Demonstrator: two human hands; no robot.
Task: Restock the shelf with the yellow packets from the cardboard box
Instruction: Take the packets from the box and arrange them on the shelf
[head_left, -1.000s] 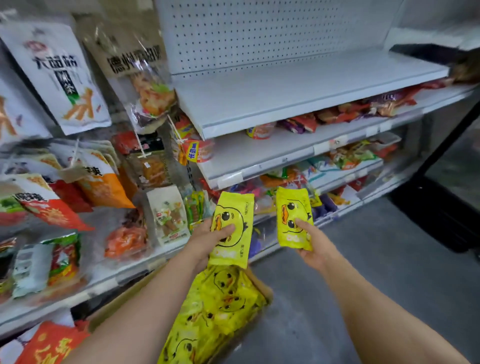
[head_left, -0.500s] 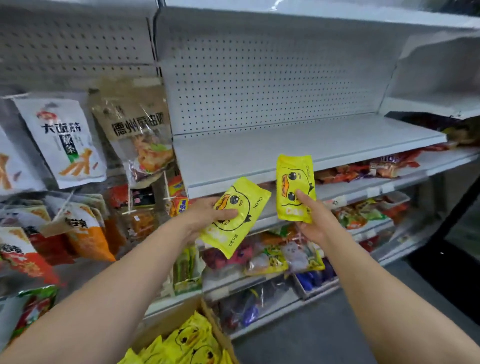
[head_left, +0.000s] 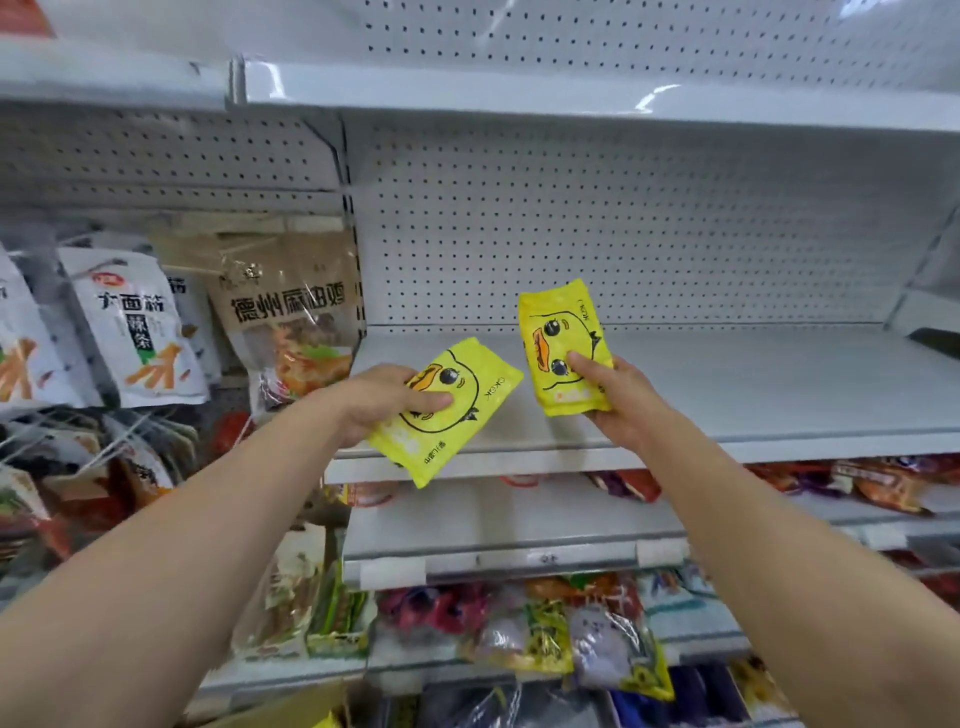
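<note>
**A:** Head camera first: what are you holding?

**B:** Your left hand (head_left: 387, 402) grips a yellow duck packet (head_left: 449, 410), thumb pressed on the printed face, tilted with its top corner toward your right. "OKOK" runs along its right edge; the small print near the bottom is too blurred to read. Your right hand (head_left: 618, 397) grasps a second duck packet (head_left: 563, 345), held nearly upright, thumb across the front. Its side lettering is too faint to read for sure.

**A:** And where do they sit against the shelf?

**B:** Both packets hang over the white shelf (head_left: 753, 384), just beyond your knuckles, apart from each other. Neither is lying on it.

**A:** Any other writing?

**B:** Left of your left hand hangs a brown bag (head_left: 291, 312) reading "德州麻油鸡". Further left, a white pouch (head_left: 137, 332) reads "大面筋" with "辣条" on a green stripe.

**A:** The box?

**B:** Only a cardboard corner (head_left: 291, 709) shows below your left forearm, with a sliver of yellow at its edge. Mixed snack bags (head_left: 545, 634) sit on the lower shelves beneath your wrists.
</note>
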